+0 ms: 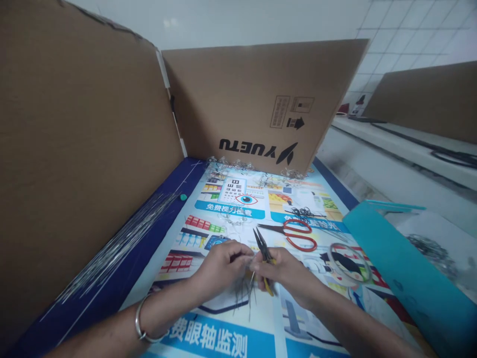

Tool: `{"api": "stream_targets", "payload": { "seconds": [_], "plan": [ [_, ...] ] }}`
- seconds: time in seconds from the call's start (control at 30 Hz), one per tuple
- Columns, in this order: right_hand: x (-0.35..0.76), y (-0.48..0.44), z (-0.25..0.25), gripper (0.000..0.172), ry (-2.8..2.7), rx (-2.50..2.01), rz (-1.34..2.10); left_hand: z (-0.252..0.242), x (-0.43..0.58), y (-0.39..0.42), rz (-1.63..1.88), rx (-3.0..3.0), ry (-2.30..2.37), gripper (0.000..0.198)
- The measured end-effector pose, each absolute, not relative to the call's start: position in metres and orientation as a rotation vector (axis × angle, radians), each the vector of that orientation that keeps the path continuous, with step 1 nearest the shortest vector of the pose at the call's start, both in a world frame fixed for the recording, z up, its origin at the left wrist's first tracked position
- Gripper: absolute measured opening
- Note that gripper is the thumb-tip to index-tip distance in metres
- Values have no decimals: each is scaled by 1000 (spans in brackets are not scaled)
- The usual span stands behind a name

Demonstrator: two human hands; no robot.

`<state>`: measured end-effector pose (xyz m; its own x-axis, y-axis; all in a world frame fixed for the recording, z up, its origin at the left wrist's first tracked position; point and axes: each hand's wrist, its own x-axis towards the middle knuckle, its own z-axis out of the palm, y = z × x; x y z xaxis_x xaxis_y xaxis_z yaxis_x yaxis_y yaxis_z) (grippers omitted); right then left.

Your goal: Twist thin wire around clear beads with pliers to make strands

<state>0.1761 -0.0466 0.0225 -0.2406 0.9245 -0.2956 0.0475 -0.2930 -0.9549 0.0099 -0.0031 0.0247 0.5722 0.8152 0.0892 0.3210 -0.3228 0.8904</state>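
Note:
My left hand [225,263], with a metal bangle on the wrist, is closed in a pinch. Several thin wires [244,296] hang down from between its fingers and those of my right hand [281,271]. The fingertips of both hands meet over the printed mat. Within my right hand lies a pair of needle-nose pliers [262,242] with yellow handles, its dark jaws pointing up and away. Just beyond my hands rest red-handled scissors [300,234]. How the wires are joined between my fingers is too small to make out.
Long straight wires [122,248] lie along the left edge. Cardboard panels [242,99] stand left and behind, with clear wire pieces [231,164] at their foot. To the right are a clear tape roll [366,268], dark wire pieces [303,213] and a teal box [395,268] containing wire pieces.

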Motion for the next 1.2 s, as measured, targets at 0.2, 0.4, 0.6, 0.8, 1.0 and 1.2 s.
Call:
{"api": "stream_targets", "payload": {
  "seconds": [0.2, 0.4, 0.6, 0.8, 1.0, 1.2],
  "plan": [
    [175, -51, 20, 26, -1301, -1342, 1570, 19, 11, -5, 677, 1746, 943, 12],
    [171, -51, 17, 26, -1375, -1382, 1522, 17, 12, -8, 698, 1590, 893, 14],
    [182, -55, 17, 23, -1621, -1472, 1254, 16, 9, 2, 787, 1285, 844, 21],
    [204, -49, -1, 15, -2020, -1574, 527, 17, 5, 10, 773, 967, 761, 28],
    [212, -43, -13, 19, -2247, -1478, -233, 20, 5, 8, 789, 961, 797, 30],
    [210, -47, -5, 25, -2306, -1440, -646, 19, 7, 5, 733, 983, 822, 29]
  ]
}}
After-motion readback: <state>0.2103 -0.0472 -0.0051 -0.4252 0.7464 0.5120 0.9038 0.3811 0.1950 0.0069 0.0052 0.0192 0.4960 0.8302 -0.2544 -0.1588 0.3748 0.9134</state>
